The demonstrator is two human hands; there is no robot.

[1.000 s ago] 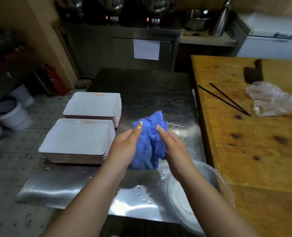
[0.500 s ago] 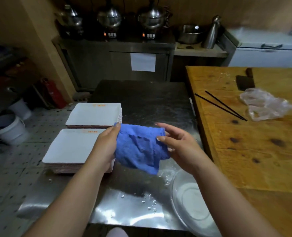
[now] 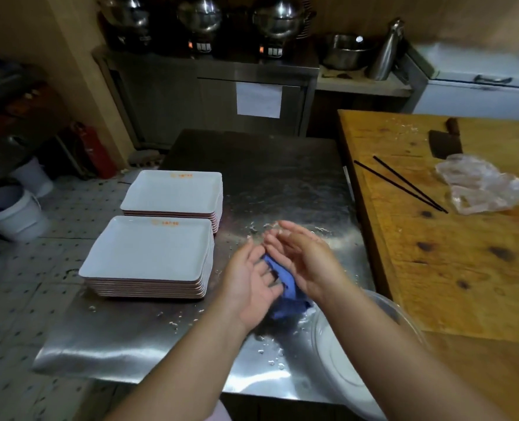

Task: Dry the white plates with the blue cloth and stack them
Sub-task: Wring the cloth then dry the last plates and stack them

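Two stacks of white rectangular plates stand on the left of the steel table [image 3: 267, 177], a near stack [image 3: 149, 247] and a far stack [image 3: 173, 191]. Right of the near stack, above the wet tabletop, the blue cloth [image 3: 285, 299] is bunched between my two palms. My left hand [image 3: 249, 287] shows its palm, fingers spread and straight against the cloth. My right hand [image 3: 304, 259] lies over the cloth with its fingers stretched forward; it is blurred. Most of the cloth is hidden by the hands.
A clear bowl [image 3: 404, 314] with something white in it sits at the table's near right corner, under my right forearm. The wooden table [image 3: 449, 268] on the right carries black chopsticks [image 3: 404, 186], a plastic bag [image 3: 480, 186] and a cleaver [image 3: 443, 141]. White buckets [image 3: 15, 214] stand on the floor at left.
The cloth was spread out between my raised hands; now both hands have come down and together, pressing it into a bunch between the palms.
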